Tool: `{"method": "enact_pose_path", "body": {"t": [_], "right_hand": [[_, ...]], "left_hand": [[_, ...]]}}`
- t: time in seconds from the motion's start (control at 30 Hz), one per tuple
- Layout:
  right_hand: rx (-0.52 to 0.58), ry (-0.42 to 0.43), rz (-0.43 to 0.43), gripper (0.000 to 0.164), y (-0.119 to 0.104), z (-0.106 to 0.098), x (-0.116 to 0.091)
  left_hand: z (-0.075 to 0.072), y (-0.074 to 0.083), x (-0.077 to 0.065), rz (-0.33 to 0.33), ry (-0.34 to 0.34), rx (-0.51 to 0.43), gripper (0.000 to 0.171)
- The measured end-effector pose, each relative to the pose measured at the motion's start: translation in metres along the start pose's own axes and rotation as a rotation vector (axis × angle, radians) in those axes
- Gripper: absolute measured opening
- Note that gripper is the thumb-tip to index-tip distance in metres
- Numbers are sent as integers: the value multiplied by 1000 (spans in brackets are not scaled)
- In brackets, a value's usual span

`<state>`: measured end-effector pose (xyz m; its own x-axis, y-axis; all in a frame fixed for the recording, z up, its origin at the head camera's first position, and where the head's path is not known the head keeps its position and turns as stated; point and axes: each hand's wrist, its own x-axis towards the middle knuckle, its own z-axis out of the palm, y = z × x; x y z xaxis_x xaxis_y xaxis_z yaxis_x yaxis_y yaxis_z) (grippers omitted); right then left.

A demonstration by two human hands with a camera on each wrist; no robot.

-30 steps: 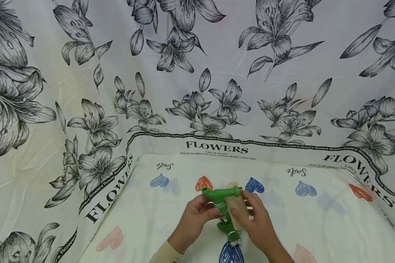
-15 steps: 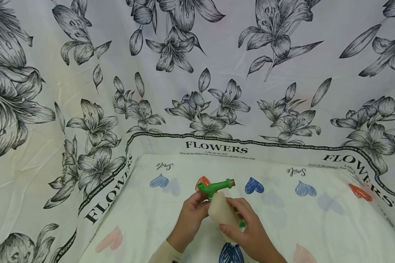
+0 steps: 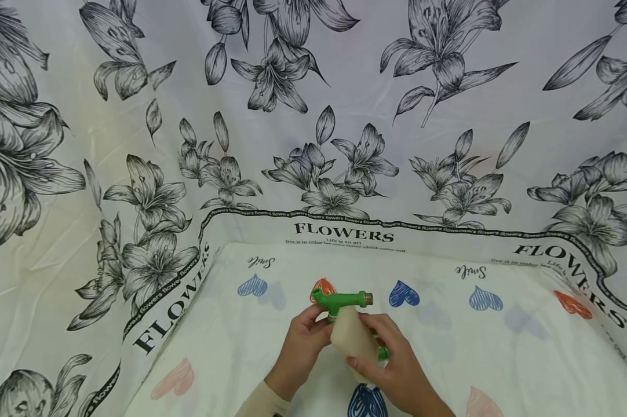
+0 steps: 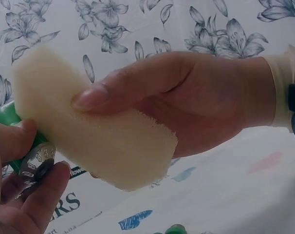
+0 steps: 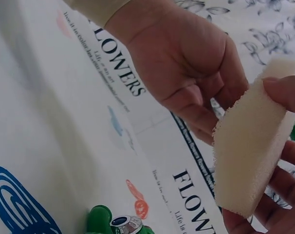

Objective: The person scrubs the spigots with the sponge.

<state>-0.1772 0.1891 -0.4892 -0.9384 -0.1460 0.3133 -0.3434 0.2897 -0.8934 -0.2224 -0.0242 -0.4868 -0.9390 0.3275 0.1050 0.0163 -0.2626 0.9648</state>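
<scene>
A green tap [image 3: 339, 300] with a brass threaded end is held up at the middle of the head view. My left hand [image 3: 304, 343] pinches its lower body; the silver part [image 4: 36, 163] shows between those fingers in the left wrist view. In my right hand [image 3: 399, 370] is a cream sponge block [image 3: 353, 339], the thumb on its near face and the fingers behind. From the head, the sponge covers the tap's lower part; whether they touch I cannot tell. Behind the right hand, a second green tap [image 3: 383, 352] lies on the cloth, mostly hidden.
A white cloth [image 3: 240, 359] printed with hearts covers the work surface. Around its back and left side hangs a flower-printed curtain [image 3: 449, 179], with a black-lettered border along its lower part.
The sponge has come from behind the tap to in front of its lower part, turned with my right hand. The tap moved slightly left, tilted up, then levelled again.
</scene>
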Motion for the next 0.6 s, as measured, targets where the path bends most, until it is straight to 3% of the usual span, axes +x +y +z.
{"method": "enact_pose_path", "body": {"t": [0.1,0.27,0.6], "right_hand": [[-21,26,-19,58,2,-1,2],[-30,84,27,55,5,-4,5],[-24,120,159,63,11,-8,11]], "left_hand": [[-1,-1,0,19,-36,-15,50],[1,1,-1,40,-115,-43,47],[3,3,-3,2,-113,-34,44]]}}
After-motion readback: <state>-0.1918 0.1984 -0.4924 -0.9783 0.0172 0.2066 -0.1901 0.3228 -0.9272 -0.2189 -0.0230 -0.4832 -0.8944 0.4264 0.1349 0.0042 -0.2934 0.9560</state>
